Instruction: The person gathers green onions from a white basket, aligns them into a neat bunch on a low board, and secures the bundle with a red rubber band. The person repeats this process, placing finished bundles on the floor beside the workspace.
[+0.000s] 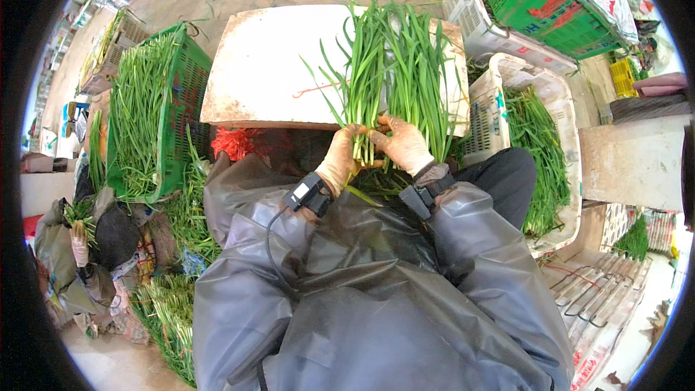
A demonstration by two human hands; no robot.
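Observation:
Long green garlic chives point(365, 65) lie on a white board point(275, 65), their cut ends toward me at the board's near edge. They form two loose sheaves side by side. My left hand point(342, 156), in a pale stained glove, is closed around the stem ends of the left sheaf. Pressed close beside it, my right hand point(404, 146) pinches stems with thumb and fingers, at the base of the right sheaf. Some fingertips are hidden among the stems. A thin red tie point(316, 90) lies on the board left of the chives.
Red ties point(235, 143) hang below the board. Chives fill a green crate point(174, 108) at left and a white crate point(575, 166) at right. More crates, one green point(543, 7), stand far right. At left, another person's gloved hand point(79, 242) holds chives. Bundles point(170, 318) lie near left.

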